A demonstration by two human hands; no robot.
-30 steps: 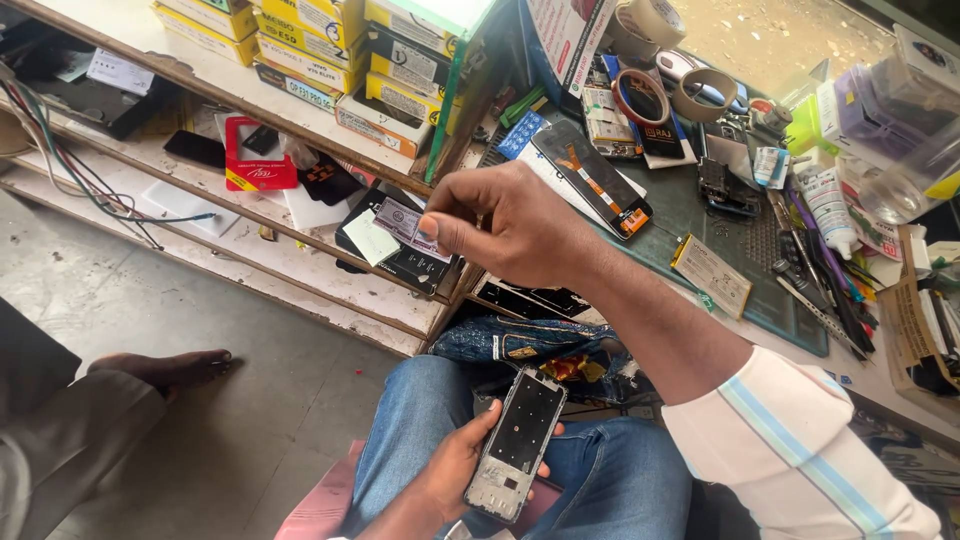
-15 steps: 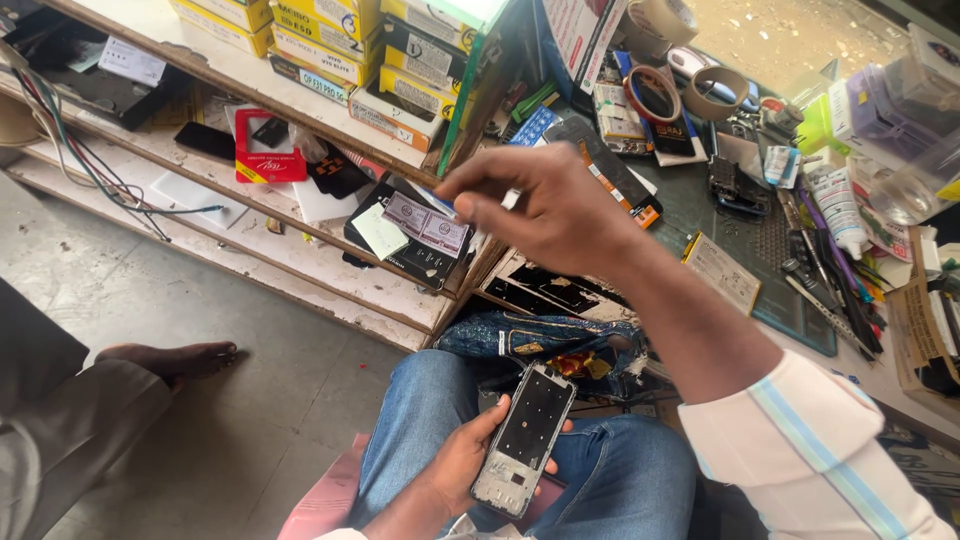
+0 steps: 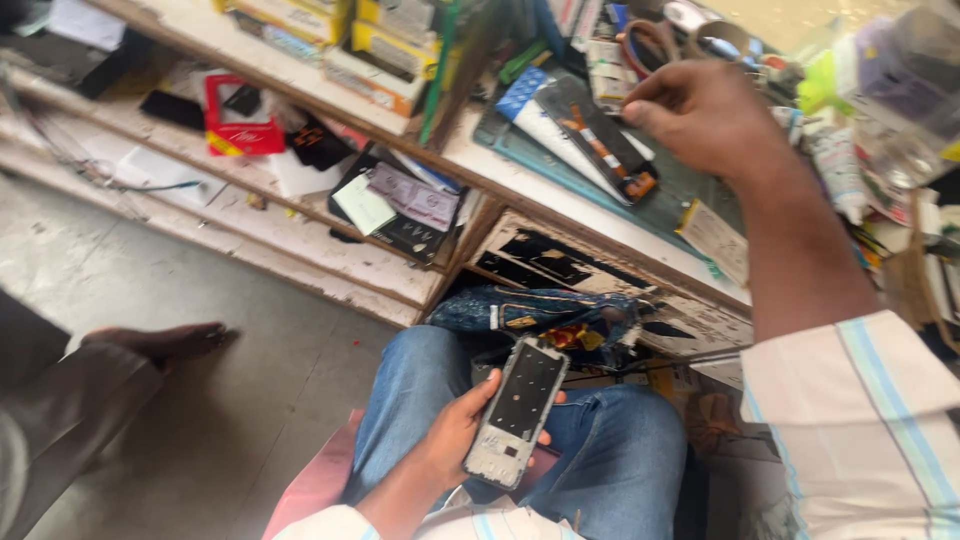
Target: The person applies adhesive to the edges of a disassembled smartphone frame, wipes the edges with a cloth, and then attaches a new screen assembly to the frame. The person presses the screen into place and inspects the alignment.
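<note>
— Two hands are seen; what is held by each?

— A stripped phone frame (image 3: 518, 412) — a grey-rimmed body with a dark inner plate — is gripped in the left hand (image 3: 462, 432) at the lower centre of the frame, over the blue jeans (image 3: 620, 470). The fingers are wrapped round its edges, and the thumb is laid along its left side. The frame is tilted, its top end pointed toward the upper right.

— And the right hand?

— The right hand (image 3: 705, 115) is raised at the upper right, above the green work mat (image 3: 690, 190) on the bench. Its fingertips (image 3: 640, 110) are drawn narrowly together as in a pinch; whether anything is caught between them cannot be told, since the view is blurred there.

— What is found near that hand?

— A dark phone panel with an orange strip (image 3: 600, 140) is laid on the mat just to the left of the fingertips. Tape rolls (image 3: 690, 20) are seen at the top edge, and tubes and bottles are crowded at the far right.

— And elsewhere?

— Yellow boxes (image 3: 395, 40) are stacked at the upper centre. A red card package (image 3: 240, 125) is set on a lower shelf at the upper left. A bare foot of another person (image 3: 160, 340) is rested on the floor at the left.
</note>
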